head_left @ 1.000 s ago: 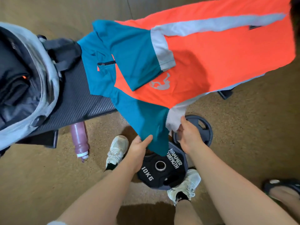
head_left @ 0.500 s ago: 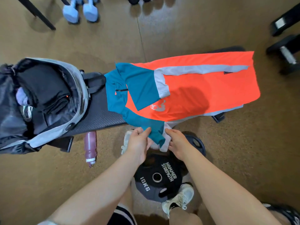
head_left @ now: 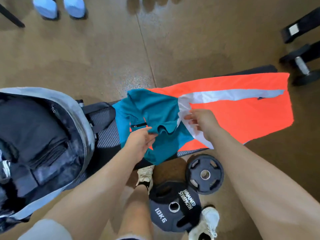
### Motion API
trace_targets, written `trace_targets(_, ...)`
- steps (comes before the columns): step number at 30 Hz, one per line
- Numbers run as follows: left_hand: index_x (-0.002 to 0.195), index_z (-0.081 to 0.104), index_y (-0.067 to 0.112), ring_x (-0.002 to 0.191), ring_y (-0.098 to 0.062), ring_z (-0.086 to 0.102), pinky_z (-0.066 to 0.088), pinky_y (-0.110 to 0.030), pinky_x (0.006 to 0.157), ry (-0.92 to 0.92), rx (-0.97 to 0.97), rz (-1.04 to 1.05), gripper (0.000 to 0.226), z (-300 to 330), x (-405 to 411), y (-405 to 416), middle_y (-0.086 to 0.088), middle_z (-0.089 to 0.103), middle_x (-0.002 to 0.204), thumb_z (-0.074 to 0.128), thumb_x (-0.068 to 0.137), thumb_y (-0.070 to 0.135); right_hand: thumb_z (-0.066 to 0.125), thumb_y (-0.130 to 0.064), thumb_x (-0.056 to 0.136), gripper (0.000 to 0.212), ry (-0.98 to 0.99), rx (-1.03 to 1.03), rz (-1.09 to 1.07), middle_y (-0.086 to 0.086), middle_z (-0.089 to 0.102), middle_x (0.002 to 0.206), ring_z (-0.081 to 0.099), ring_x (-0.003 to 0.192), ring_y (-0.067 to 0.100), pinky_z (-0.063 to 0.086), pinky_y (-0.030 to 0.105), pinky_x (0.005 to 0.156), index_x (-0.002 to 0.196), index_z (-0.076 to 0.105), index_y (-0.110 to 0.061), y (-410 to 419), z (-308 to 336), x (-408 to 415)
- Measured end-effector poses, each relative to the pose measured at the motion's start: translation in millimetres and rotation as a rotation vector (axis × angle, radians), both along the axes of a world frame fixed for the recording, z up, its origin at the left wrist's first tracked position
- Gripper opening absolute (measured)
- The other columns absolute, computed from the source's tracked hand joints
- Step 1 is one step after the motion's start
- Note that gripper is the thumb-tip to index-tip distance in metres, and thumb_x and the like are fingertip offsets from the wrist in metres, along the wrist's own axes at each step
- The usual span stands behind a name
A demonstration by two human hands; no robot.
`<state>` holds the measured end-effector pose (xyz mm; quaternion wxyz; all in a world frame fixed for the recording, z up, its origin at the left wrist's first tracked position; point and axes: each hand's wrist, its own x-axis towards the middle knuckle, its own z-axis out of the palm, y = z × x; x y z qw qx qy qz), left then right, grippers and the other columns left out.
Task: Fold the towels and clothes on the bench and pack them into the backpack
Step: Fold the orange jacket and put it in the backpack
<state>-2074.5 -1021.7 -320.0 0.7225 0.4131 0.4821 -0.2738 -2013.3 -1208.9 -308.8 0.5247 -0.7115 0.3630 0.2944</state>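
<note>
My left hand [head_left: 141, 141] pinches a bunched fold of the teal sleeve on the orange, teal and grey zip-neck sports top [head_left: 233, 115], thumb and fingers closed on the fabric just below the small black zip; my right hand [head_left: 201, 121] grips the crumpled pale grey band of that same top, fingers curled into the cloth; the two hands are near each other, with a ruffle of teal between them; the top lies spread along the black textured padded bench [head_left: 107, 135], its orange body stretching away past my right fingers, one teal part hanging off the bench edge just under my left wrist; to the outside of my left hand sits the open grey and black fabric backpack [head_left: 74, 115], dark packed things showing inside, resting on the bench end; below both hands, on the brown floor [head_left: 103, 58], lie two black round weight plates [head_left: 174, 207], one marked 10KG, beside my white trainers [head_left: 206, 222].
</note>
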Motion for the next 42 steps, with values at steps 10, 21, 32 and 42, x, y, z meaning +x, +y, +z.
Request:
trace_targets(10,0.133,0.039,0.012,0.093,-0.01,0.055,0.042,-0.015,0.083,-0.234,0.468,-0.443,0.049,-34.9,-1.6,-2.4,0.0,0.056,0.112,0.057,0.087,0.009,0.049,-0.009,0.092,0.006,-0.156,-0.127,0.102,0.006,0.058,0.069,0.051,0.052,0.01,0.041,0.02,0.051,0.088,0.052,-0.012,1.3,-39.0,-0.1)
trace_targets(21,0.111,0.057,0.014,0.108,-0.03,0.051,0.04,-0.04,0.088,0.002,1.006,-0.758,0.039,-50.7,-92.1,-59.3,-0.004,0.061,0.108,0.069,0.079,0.033,0.061,-0.03,0.081,0.033,-0.059,-0.572,0.702,0.015,0.062,0.109,0.054,0.105,0.036,0.041,0.042,0.086,0.106,0.056,-0.009,-56.3,-60.8,-54.1)
trace_targets(32,0.087,0.046,0.017,0.093,-0.023,0.051,0.032,-0.035,0.081,-0.141,0.889,-0.817,0.009,-30.5,-102.6,-23.0,-0.001,0.057,0.086,0.053,0.092,0.021,0.056,-0.013,0.086,0.034,-0.035,-0.409,0.88,0.004,0.043,0.062,0.042,0.072,0.025,0.02,0.03,0.06,0.057,0.038,-0.018,-101.1,-54.0,-77.1)
trace_targets(42,0.111,0.051,0.003,0.094,-0.041,0.053,0.043,-0.047,0.075,-0.426,1.36,-1.089,0.035,-37.9,-82.8,-62.7,-0.022,0.055,0.105,0.048,0.078,0.014,0.061,-0.016,0.087,0.008,-0.189,-0.408,0.494,0.006,0.06,0.082,0.052,0.079,0.022,0.031,0.031,0.066,0.087,0.059,-0.008,-119.6,-52.0,-102.0)
